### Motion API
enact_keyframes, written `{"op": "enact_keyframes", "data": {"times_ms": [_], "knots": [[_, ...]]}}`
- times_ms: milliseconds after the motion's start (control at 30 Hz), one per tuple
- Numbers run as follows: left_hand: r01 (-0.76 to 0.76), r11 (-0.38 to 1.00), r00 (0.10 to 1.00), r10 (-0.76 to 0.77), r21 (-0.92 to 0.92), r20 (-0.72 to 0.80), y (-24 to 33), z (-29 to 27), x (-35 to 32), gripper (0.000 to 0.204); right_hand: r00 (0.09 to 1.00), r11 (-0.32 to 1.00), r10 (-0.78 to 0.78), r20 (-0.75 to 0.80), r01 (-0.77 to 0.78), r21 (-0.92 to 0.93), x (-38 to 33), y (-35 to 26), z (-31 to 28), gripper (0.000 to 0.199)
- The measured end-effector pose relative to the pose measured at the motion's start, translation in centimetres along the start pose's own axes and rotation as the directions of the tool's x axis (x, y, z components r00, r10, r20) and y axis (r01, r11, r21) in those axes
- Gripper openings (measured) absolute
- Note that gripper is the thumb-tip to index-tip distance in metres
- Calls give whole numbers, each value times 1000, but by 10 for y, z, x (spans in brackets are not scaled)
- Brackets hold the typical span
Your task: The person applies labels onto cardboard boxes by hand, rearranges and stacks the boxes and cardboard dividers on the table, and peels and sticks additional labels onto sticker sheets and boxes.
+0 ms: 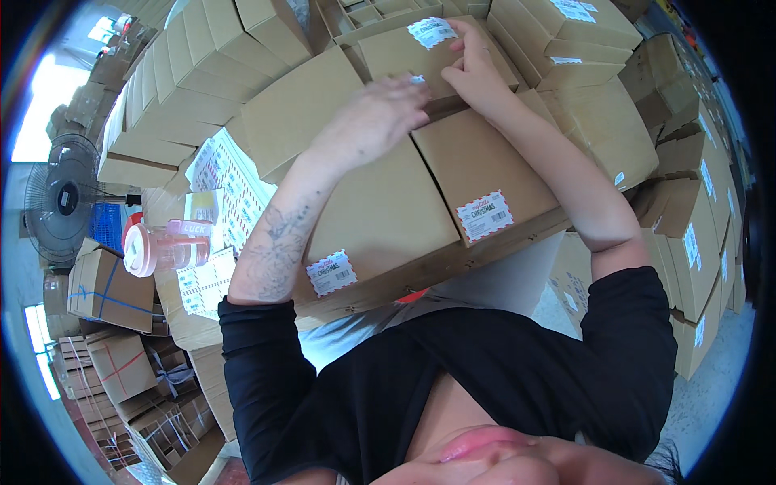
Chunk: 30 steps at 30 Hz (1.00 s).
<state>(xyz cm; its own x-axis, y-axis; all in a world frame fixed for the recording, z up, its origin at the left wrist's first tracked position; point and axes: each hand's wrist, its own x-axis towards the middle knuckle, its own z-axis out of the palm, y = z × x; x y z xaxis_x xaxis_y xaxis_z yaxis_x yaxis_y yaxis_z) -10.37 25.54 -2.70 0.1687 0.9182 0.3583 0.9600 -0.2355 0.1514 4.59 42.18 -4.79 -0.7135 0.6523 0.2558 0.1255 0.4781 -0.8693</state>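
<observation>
Several brown cardboard boxes lie side by side in front of me, with white labels edged in red and blue. At the far box (396, 52), my right hand (478, 71) rests beside its label (432, 32); the index finger touches the label's edge, and the thumb stands apart. My left hand (376, 117), blurred by motion, is palm down over the boxes. A small patch of another label (417, 79) shows by its fingertips. Nearer me are a left box (380, 210) with a label (331, 273) and a right box (485, 153) with a label (485, 216).
Label sheets (230, 182) lie to the left, beside a pink-lidded cup (153, 249). Rows of cartons (202, 61) stand at the far left. More labelled boxes (566, 32) are stacked far right and along the right (687, 242). A fan (66, 196) stands at the left edge.
</observation>
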Motion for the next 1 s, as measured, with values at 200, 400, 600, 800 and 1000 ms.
{"op": "enact_keyframes", "data": {"times_ms": [200, 400, 600, 800, 1000], "knots": [[265, 950, 937, -294, 167, 189, -17, -6, 1, 56, 983, 988, -153, -101, 149, -49, -6, -5, -2, 67], [412, 493, 742, -669, -766, -31, -27, -47, -42, 57, 914, 923, -373, 157, 383, -41, -15, -62, 23, 53], [420, 313, 665, -745, -852, 54, -40, -79, -121, 19, 877, 880, -475, 77, 474, 36, -9, -93, 106, 32], [431, 239, 602, -795, -870, 80, -46, -80, -174, 9, 885, 927, -236, 402, 80, 368, 0, -92, 164, 19], [629, 284, 524, -842, -724, 125, -44, -80, -183, 28, 851, 959, -251, 461, 155, 237, 3, -84, 174, 19]]}}
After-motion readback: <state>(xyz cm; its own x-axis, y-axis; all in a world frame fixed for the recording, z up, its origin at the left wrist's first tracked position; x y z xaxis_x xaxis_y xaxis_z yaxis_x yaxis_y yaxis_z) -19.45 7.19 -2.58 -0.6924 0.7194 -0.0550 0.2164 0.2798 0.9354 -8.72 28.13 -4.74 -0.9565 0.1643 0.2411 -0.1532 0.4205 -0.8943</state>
